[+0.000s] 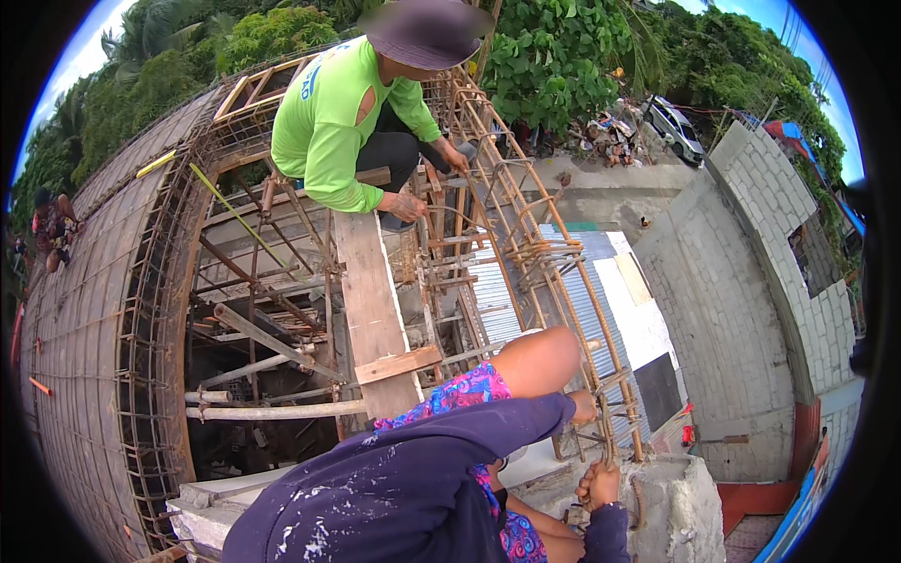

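My left hand (584, 406) is closed at the near end of a long cage of rusty reinforcing bars (540, 249), with its fingers against a bar. Just below it, my right hand (599, 485) makes a fist beside the lower bar ends, above a rough concrete column top (671, 507). Whatever that fist grips is too small to make out. Across the cage, a co-worker in a lime green shirt (333, 127) crouches, one hand (455, 155) at the bars and the other hand (405, 206) lower, near a thin rod.
A wooden plank (366, 272) spans the framework between us, with a short board (399, 363) across it. Left of it is a deep opening with poles and props (272, 342). Corrugated roofing (601, 310) lies below the cage. Another person (53, 225) sits far left on the rebar-covered deck (84, 328).
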Available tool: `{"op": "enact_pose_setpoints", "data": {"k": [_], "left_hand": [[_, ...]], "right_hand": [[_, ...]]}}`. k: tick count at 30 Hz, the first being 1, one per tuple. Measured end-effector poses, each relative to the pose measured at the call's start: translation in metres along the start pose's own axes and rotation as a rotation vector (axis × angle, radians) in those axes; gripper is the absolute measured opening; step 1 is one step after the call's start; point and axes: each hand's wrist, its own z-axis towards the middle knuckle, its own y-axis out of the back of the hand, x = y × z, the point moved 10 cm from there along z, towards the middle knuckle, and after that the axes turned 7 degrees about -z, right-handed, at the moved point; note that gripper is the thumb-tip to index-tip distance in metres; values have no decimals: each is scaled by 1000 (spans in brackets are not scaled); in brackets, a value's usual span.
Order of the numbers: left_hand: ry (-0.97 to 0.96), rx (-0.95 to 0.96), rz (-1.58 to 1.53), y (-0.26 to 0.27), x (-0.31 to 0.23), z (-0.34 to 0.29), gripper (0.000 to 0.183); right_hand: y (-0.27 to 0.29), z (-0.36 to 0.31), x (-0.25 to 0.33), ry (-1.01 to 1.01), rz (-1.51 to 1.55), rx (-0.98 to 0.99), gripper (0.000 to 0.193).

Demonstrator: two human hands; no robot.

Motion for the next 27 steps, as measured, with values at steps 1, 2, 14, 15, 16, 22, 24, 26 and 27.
{"op": "enact_pose_setpoints", "data": {"k": [1, 2, 14, 15, 16, 22, 24, 26, 27], "left_hand": [[20, 3, 4, -1, 1, -1, 16], [38, 17, -2, -3, 1, -4, 17], [96, 5, 214, -30, -10, -9, 41], [103, -45, 229, -33, -9, -4, 43], [107, -111, 249, -34, -9, 1, 45], [50, 88, 684, -60, 0, 3, 37], [206, 64, 671, -47, 13, -15, 33], [376, -9, 588, -34, 19, -36, 32], [358, -1, 633, -31, 12, -40, 32]], "right_hand": [[0, 4, -12, 93, -153, -67, 7], [-2, 6, -22, 183, -283, -106, 4], [5, -6, 55, 556, -1128, -121, 23], [0, -14, 71, 622, -1229, -153, 24], [-9, -13, 74, 574, -1268, -104, 25], [-48, -24, 32, 261, -1127, -215, 29], [-64, -23, 5, 197, -1032, -209, 36], [-80, -18, -16, 183, -962, -177, 37], [-84, -18, -19, 220, -907, -191, 38]]}}
